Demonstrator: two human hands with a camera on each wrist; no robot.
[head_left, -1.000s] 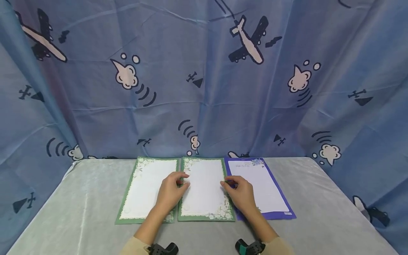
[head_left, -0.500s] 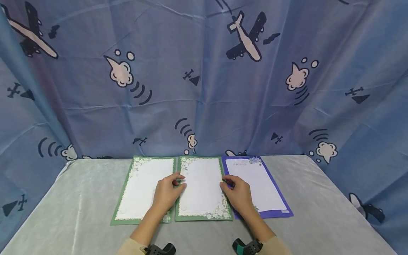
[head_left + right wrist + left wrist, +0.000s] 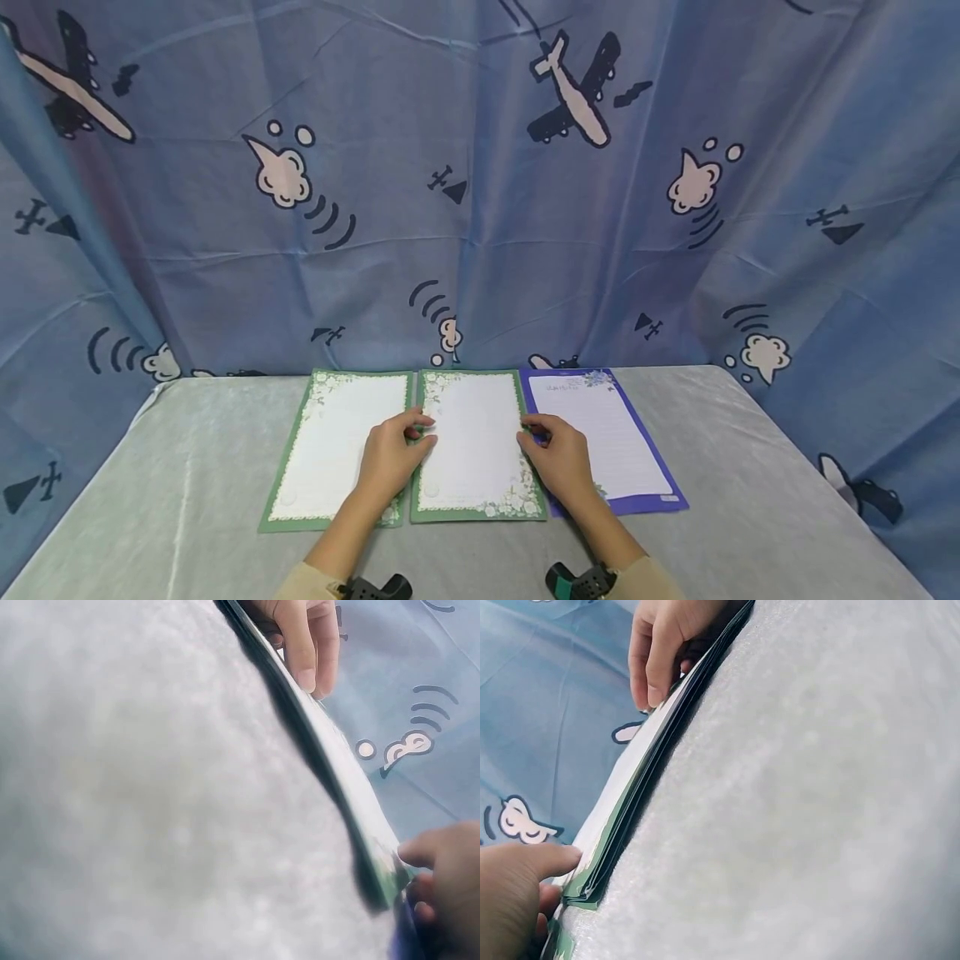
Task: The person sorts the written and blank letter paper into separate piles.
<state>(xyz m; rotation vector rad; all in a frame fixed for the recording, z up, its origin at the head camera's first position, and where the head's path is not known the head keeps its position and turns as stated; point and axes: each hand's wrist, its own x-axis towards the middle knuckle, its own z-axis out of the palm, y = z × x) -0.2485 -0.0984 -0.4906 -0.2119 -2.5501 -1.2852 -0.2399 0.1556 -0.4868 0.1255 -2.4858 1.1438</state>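
Green-bordered middle stack (image 3: 474, 446) lies between the left-hand grip (image 3: 390, 457) and right-hand grip (image 3: 562, 460).

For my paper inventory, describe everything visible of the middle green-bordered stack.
The middle stack looks like paper, white with a green border and pale flowers at two corners, its edges layered. It lies flat on grey cloth, between another green-bordered paper and a purple-bordered one. The left hand and right hand hold its side edges.
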